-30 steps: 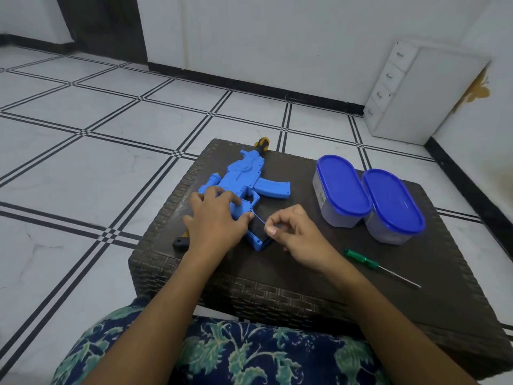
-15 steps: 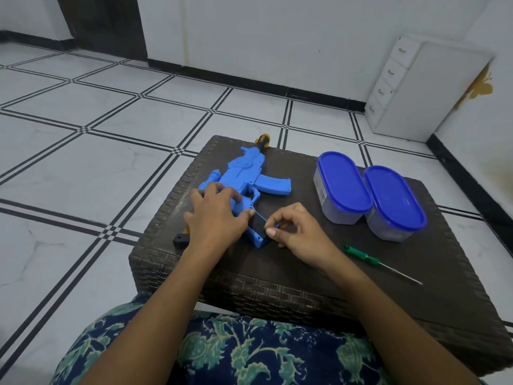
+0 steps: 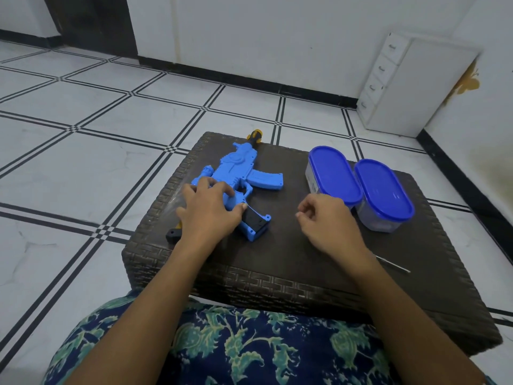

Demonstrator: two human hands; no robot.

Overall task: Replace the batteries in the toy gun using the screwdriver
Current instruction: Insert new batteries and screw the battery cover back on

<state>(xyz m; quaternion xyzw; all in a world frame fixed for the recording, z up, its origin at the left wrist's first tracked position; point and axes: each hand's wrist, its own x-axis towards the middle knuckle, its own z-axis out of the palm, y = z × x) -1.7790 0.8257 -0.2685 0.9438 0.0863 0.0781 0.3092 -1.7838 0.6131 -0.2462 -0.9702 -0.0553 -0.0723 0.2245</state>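
Battery swap, early stage: a seated person's L hand (image 3: 211, 209) lies over the rear of the blue toy gun (image 3: 244, 168), fingers bent over its far edge and thumb against the grip, pinning it flat on the dark woven table (image 3: 277, 276) near the table's left side. The R hand (image 3: 324, 218) hovers well clear of the gun, btwn it and two blue-lidded containers (image 3: 333, 173), fingers curled w/ thumb tip to forefinger. Whether it pinches a tiny part, e.g. a screw, can't be told. A black panel (image 3: 256, 221) shows in the grip; open batt. bay or dark cover, unclear. Judging by this, work is prob. at the cover-and-screw step, w/ the cells not yet changed. The screwdriver (image 3: 394, 266) lies near the table's right edge, only its metal shaft showing past the R forearm. The next move likely calls for a free R hand, then a reach for either the tool or fresh cells, while the L hand steadies the gun. No brand or writing is legible; a pale label (image 3: 313, 184) on the nearer container's side is too small to read.
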